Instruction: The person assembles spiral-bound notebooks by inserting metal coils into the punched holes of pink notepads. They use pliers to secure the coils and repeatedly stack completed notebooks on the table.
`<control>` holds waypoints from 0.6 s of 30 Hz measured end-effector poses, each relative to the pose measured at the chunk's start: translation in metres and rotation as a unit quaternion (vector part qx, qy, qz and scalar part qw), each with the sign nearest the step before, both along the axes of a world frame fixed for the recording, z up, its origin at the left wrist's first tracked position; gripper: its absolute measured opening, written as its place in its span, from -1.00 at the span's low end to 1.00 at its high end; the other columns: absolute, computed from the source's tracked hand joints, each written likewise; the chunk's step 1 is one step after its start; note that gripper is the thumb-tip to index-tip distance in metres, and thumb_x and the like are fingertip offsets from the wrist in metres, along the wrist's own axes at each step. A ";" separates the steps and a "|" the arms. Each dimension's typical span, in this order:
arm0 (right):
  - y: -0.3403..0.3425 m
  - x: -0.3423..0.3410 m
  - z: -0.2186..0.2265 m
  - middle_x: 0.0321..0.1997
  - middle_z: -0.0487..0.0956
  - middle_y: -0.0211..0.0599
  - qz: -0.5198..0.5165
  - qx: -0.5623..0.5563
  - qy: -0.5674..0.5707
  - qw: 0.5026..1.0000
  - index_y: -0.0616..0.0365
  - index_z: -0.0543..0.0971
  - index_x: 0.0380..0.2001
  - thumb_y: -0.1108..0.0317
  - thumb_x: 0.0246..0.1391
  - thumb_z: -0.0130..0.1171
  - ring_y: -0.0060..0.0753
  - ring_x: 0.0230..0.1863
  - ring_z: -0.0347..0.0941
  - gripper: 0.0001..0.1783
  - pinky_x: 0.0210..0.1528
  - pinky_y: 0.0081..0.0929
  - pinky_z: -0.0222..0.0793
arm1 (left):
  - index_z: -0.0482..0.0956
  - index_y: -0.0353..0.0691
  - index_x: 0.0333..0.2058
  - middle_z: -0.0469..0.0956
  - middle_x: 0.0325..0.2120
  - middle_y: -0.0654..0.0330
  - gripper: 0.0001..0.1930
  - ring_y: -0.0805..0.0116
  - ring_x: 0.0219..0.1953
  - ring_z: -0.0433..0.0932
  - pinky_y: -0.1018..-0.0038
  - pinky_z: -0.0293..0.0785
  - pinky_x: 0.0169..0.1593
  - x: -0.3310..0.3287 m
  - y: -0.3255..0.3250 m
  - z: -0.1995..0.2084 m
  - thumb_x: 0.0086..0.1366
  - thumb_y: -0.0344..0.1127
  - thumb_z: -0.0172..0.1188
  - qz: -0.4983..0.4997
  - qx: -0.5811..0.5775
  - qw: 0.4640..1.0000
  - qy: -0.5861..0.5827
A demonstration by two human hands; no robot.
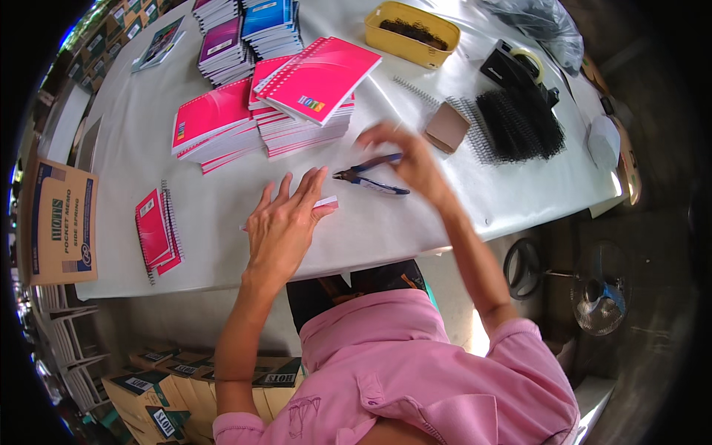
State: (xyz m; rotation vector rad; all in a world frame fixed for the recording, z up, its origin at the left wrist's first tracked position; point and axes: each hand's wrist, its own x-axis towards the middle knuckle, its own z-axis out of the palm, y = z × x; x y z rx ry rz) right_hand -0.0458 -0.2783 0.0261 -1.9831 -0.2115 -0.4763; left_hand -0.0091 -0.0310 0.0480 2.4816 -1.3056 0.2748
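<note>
My left hand (285,222) lies over a small pink-and-white notebook (326,202) near the table's front edge. Its thumb is on the near side and the fingers reach past the far side; most of the notebook is hidden beneath. My right hand (404,152) is above the table to the right, smeared by motion, its fingers bent. Just beside and below it are blue-handled cutting pliers (371,178), their jaws towards my left hand. Whether the right fingers touch a handle is unclear. Small pink spiral notebooks (154,231) rest at the left.
Large pink notebooks (215,119) stand stacked beyond my hands, with purple and blue stacks (271,18) behind. Farther right are a yellow tub (393,44) of dark wire bits, a brown block (447,127), black spiral coils (519,126) and a tape dispenser (512,63). A carton (63,222) stands left.
</note>
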 end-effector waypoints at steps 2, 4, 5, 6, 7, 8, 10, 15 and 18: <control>-0.054 0.026 0.005 -0.21 0.63 -0.10 -0.205 -0.096 0.033 0.973 0.32 0.65 -0.26 0.77 -0.16 0.11 -0.21 -0.17 0.58 -0.67 -0.08 -0.33 0.48 | 0.39 -0.05 0.26 0.58 0.08 0.19 -0.41 -0.06 0.06 0.58 0.16 0.52 0.06 -0.004 -0.001 0.003 0.28 -0.06 0.22 -0.006 0.006 0.999 0.045; -0.115 0.058 -0.026 -0.14 0.58 -0.04 -0.322 -0.336 -0.062 0.883 0.31 0.63 -0.20 0.51 0.03 0.23 0.01 -0.15 0.52 -0.77 -0.09 -0.15 0.45 | 0.39 -0.02 0.25 0.60 0.05 0.20 -0.42 -0.04 0.03 0.60 0.22 0.58 -0.04 -0.006 -0.009 0.001 0.28 -0.06 0.23 -0.033 0.002 0.998 0.057; -0.126 0.069 -0.038 -0.13 0.57 -0.04 -0.328 -0.399 -0.012 0.856 0.28 0.61 -0.16 0.49 0.04 0.22 0.05 -0.13 0.51 -0.75 -0.09 -0.13 0.45 | 0.40 0.00 0.25 0.60 0.04 0.20 -0.42 -0.03 0.01 0.62 0.25 0.61 -0.09 -0.005 -0.010 -0.001 0.28 -0.07 0.23 -0.038 0.001 0.997 0.062; -0.134 0.077 -0.044 -0.11 0.55 -0.04 -0.333 -0.460 0.041 0.822 0.26 0.59 -0.13 0.47 0.05 0.22 0.09 -0.12 0.50 -0.72 -0.09 -0.11 0.45 | 0.40 0.00 0.25 0.61 0.03 0.19 -0.42 -0.02 0.01 0.62 0.25 0.61 -0.11 -0.005 -0.012 0.001 0.28 -0.06 0.23 -0.027 0.009 0.998 0.055; -0.140 0.085 -0.040 -0.12 0.55 -0.03 -0.307 -0.429 0.064 0.847 0.25 0.58 -0.12 0.50 0.05 0.21 0.10 -0.11 0.50 -0.72 -0.09 -0.11 0.45 | 0.40 -0.01 0.25 0.61 0.02 0.19 -0.43 -0.01 0.01 0.62 0.25 0.62 -0.12 -0.005 -0.013 0.004 0.28 -0.06 0.23 -0.015 0.019 0.998 0.050; -0.148 0.091 -0.034 -0.12 0.54 -0.03 -0.280 -0.398 0.088 0.869 0.24 0.57 -0.11 0.53 0.04 0.19 0.10 -0.11 0.50 -0.72 -0.10 -0.12 0.45 | 0.40 -0.01 0.25 0.62 0.02 0.18 -0.43 -0.01 0.01 0.62 0.25 0.62 -0.14 -0.006 -0.014 0.006 0.29 -0.06 0.23 -0.004 0.027 0.999 0.045; -0.154 0.098 -0.024 -0.12 0.53 -0.03 -0.242 -0.351 0.031 0.904 0.22 0.56 -0.10 0.59 0.05 0.16 0.10 -0.11 0.49 -0.70 -0.10 -0.13 0.44 | 0.40 -0.01 0.25 0.63 -0.01 0.17 -0.43 0.00 -0.02 0.63 0.24 0.63 -0.20 -0.004 -0.015 0.008 0.30 -0.04 0.22 -0.004 0.010 0.999 0.047; -0.129 0.076 0.028 -0.13 0.53 -0.11 -0.229 -0.319 -0.303 0.869 0.14 0.55 0.00 0.70 0.11 0.11 -0.04 -0.13 0.54 -0.61 -0.12 -0.23 0.46 | 0.41 0.02 0.24 0.63 -0.07 0.07 -0.45 -0.01 -0.10 0.66 0.18 0.61 -0.28 0.004 -0.016 0.010 0.31 0.01 0.19 0.005 0.002 0.996 0.085; -0.064 0.023 0.061 -0.11 0.56 -0.13 -0.160 -0.306 -0.261 0.901 0.15 0.62 -0.09 0.70 0.10 0.13 -0.07 -0.16 0.55 -0.67 -0.12 -0.29 0.48 | 0.42 0.05 0.24 0.63 -0.10 -0.01 -0.45 -0.02 -0.10 0.65 0.18 0.59 -0.26 0.002 -0.013 0.011 0.31 0.03 0.19 0.019 0.003 0.995 0.101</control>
